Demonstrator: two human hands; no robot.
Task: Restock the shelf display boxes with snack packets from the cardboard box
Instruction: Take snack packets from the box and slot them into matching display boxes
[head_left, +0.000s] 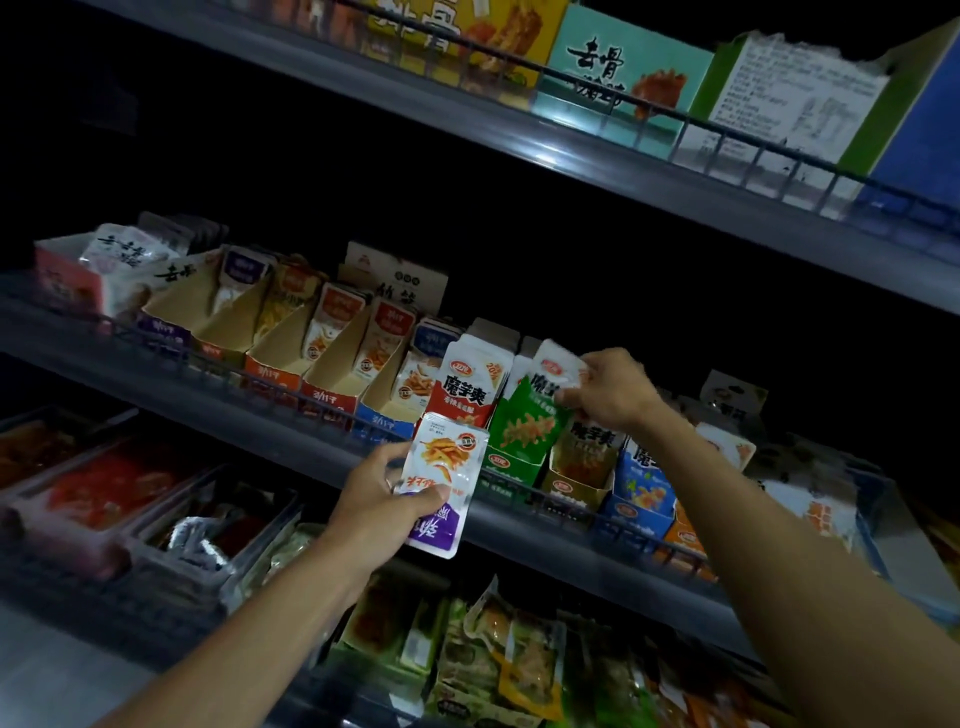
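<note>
Right hand (608, 387) hides the green packet's (524, 415) top.

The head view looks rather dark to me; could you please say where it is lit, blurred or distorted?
Head view: light falls on the middle shelf rail and the purple-bottomed packet in the left hand; corners are black; the right hand looks slightly soft; wide-angle tilt slants the shelves.

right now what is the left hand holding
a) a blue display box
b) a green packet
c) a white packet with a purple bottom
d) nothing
c: the left hand has its fingers and thumb curled round a white packet with a purple bottom, held in front of the middle shelf's rail, while the green packet stands in its box on the shelf by the right hand.
</note>
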